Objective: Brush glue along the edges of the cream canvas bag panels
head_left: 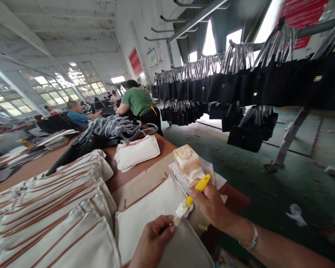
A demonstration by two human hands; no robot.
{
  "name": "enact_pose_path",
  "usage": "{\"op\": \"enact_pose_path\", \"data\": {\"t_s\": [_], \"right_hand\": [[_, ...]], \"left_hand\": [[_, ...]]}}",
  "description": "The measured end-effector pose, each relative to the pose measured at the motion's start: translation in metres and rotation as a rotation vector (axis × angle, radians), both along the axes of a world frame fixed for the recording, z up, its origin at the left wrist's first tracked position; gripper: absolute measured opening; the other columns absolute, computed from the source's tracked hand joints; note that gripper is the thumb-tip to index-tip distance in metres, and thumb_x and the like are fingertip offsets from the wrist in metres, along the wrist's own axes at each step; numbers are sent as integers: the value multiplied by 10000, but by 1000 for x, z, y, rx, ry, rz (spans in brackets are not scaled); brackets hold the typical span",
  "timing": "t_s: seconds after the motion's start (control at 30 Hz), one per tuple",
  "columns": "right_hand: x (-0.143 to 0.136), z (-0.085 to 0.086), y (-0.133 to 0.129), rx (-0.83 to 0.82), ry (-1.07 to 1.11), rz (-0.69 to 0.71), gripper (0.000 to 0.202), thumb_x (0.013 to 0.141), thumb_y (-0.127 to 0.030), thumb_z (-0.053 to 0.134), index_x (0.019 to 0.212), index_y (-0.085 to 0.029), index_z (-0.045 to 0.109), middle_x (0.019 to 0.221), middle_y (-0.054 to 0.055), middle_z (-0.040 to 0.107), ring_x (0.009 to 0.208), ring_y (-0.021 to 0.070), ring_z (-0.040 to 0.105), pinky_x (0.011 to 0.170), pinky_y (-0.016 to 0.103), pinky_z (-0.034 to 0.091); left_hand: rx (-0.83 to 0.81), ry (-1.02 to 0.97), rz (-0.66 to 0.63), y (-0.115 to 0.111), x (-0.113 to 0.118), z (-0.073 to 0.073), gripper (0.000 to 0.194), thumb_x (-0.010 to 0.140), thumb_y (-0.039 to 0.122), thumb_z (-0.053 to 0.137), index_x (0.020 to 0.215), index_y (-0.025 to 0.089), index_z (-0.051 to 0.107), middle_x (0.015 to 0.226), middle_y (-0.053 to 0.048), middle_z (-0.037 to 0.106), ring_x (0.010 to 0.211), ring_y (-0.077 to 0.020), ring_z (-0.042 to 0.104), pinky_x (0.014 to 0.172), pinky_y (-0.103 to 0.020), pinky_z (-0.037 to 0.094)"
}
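Observation:
A brush [201, 185] with a yellow handle is held in my right hand [209, 203], its bristles caked in white paste and pointing down-left. My left hand [155, 238] is pinched close to the bristle tip, over a white bag panel [139, 219] lying on brown board; what its fingertips hold is too small to make out. Beyond my right hand, a paste-smeared container [187, 158] rests on a white sheet at the table edge.
Stacked white panels with brown trim [80, 208] fill the left. Another white stack [138, 150] lies farther back, near wrapped handles [114, 126]. A person in green [138, 98] leans over the table. Black bags [240, 85] hang from a rack at right.

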State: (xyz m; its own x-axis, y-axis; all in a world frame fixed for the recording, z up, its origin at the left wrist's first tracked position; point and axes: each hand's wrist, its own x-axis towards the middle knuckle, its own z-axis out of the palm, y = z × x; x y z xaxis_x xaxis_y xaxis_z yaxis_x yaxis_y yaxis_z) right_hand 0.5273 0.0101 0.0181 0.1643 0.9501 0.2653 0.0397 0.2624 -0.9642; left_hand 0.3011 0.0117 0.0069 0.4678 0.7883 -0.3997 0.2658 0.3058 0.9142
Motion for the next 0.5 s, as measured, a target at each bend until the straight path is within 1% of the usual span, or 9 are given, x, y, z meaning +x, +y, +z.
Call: {"op": "enact_pose_path", "data": {"t_s": [0.03, 0.1, 0.17, 0.27, 0.33, 0.4, 0.43, 0.5], "right_hand": [[-1, 0, 0, 18, -34, 4, 218, 922, -329, 527, 766, -182, 566, 615, -31, 469, 579, 158, 463, 575, 277, 386], [0, 0, 1, 44, -68, -32, 209, 911, -312, 540, 755, -176, 570, 629, -24, 483, 607, 164, 480, 605, 282, 393], [3, 3, 0, 29, -24, -60, 179, 900, -302, 556, 773, -176, 568, 631, -30, 474, 604, 160, 472, 599, 278, 389], [5, 6, -4, -14, 30, -8, 172, 919, -312, 542, 808, -182, 560, 620, -48, 441, 568, 146, 434, 561, 269, 368], [6, 7, -7, 8, -20, 36, 193, 931, -311, 524, 791, -182, 560, 609, -48, 435, 559, 145, 428, 559, 271, 360], [9, 8, -7, 51, -81, 11, 196, 918, -298, 533, 761, -182, 557, 617, -37, 458, 583, 154, 452, 585, 277, 370], [12, 10, -7, 64, -90, -20, 190, 905, -292, 544, 749, -184, 552, 624, -31, 469, 596, 158, 462, 595, 278, 375], [18, 14, -4, 70, -69, -67, 185, 887, -293, 557, 736, -187, 543, 637, -28, 475, 604, 157, 462, 592, 275, 377]], "left_hand": [[-16, -21, 20, -2, 1, 2, 471, 749, 521, 731, 1024, 139, 718, 779, -26, 675, 679, -125, 548, 618, -216, 400], [-54, -54, 57, -7, 4, 9, 445, 744, 503, 742, 1006, 144, 723, 749, -15, 665, 650, -113, 541, 601, -207, 392], [-93, -68, 83, -12, 6, 15, 433, 737, 500, 748, 997, 155, 724, 738, -12, 665, 626, -110, 540, 579, -203, 388], [-114, -81, 98, -14, 7, 19, 429, 725, 506, 759, 980, 163, 726, 741, -15, 671, 621, -108, 543, 574, -196, 392], [-82, -75, 79, -15, 7, 19, 415, 727, 514, 755, 951, 165, 730, 746, -12, 668, 634, -106, 546, 597, -196, 407], [39, -29, 43, -16, 7, 18, 398, 753, 536, 722, 921, 175, 734, 758, -11, 657, 671, -116, 553, 623, -200, 422], [143, 15, 35, -17, 7, 17, 379, 772, 539, 702, 897, 183, 736, 759, -11, 645, 684, -120, 552, 627, -200, 425], [406, 117, 41, -22, 7, 14, 312, 812, 504, 673, 840, 200, 735, 737, -3, 602, 669, -115, 540, 603, -193, 419]]}}
